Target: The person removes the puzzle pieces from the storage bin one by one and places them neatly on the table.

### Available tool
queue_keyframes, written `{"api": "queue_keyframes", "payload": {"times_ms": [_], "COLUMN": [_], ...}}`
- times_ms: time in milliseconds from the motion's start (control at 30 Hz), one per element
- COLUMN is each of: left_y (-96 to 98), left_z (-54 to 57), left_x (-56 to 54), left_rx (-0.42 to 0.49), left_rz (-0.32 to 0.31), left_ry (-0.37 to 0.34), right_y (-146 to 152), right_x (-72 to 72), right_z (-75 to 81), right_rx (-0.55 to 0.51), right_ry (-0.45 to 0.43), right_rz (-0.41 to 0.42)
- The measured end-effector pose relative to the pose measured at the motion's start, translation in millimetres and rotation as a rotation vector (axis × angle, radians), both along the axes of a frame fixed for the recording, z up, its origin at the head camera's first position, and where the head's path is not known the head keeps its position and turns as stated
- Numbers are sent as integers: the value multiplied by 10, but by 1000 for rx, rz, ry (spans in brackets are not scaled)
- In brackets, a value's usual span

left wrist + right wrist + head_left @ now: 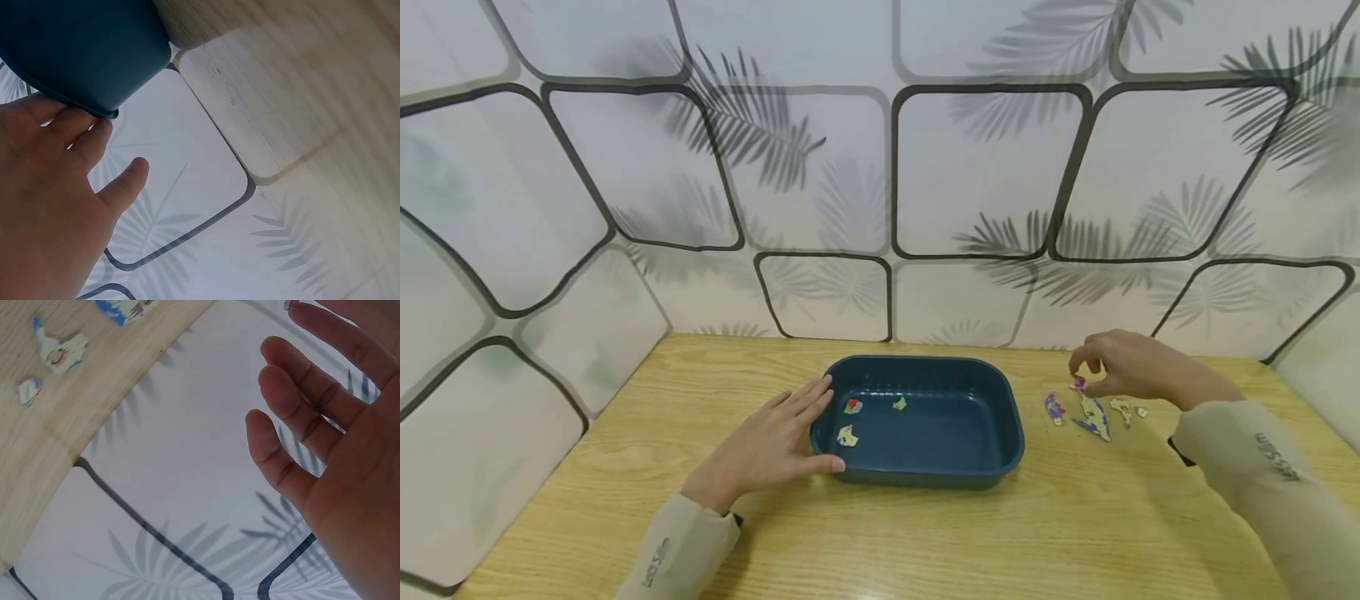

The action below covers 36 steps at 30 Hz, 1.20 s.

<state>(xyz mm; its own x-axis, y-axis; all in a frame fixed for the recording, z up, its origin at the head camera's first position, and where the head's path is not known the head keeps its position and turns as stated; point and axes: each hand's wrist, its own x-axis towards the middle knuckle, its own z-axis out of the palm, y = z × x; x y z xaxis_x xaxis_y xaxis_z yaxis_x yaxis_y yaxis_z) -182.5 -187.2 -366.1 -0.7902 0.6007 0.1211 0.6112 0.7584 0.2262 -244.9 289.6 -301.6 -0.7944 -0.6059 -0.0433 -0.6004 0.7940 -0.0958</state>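
My left hand (771, 446) rests on the left end of a dark blue rectangular basin (925, 479), its fingers extended along the rim and the thumb at the front corner. In the left wrist view the fingertips touch the basin's edge (94, 112). Inside lie a red-and-green scrap (853, 407), a small greenish scrap (899, 403) and a cream scrap (847, 436). To the right of the basin, my right hand (1131, 367) pinches a small pink-and-purple torn paper scrap (1078, 383) between thumb and index finger. The other fingers show loosely bent in the right wrist view.
Below the right hand on the wooden table (925, 542) lie a purple scrap (1055, 409), a larger cream-and-blue scrap (1096, 418), a cream one (1122, 409) and a tiny one (1142, 412). A patterned wall (985, 167) stands close behind the basin.
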Motion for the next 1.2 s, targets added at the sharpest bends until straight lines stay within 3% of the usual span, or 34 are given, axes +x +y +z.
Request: {"api": "queue_keyframes", "payload": {"times_ms": [433,667,1200], "left_y": [-1,4,8], "left_z": [5,5,5], "left_x": [-8,-5,4], "left_rx": [10,8,1], "left_rz": [-1,0,4], "left_ry": [-9,-9,-26], "right_y": [367,552,956], "right_x": [-20,-4,-7], "right_z": [-111,-184,-405], "right_rx": [-1,-12,15], "right_ry": [-33,10,-62], "right_rz": [-60,-47,-127]}}
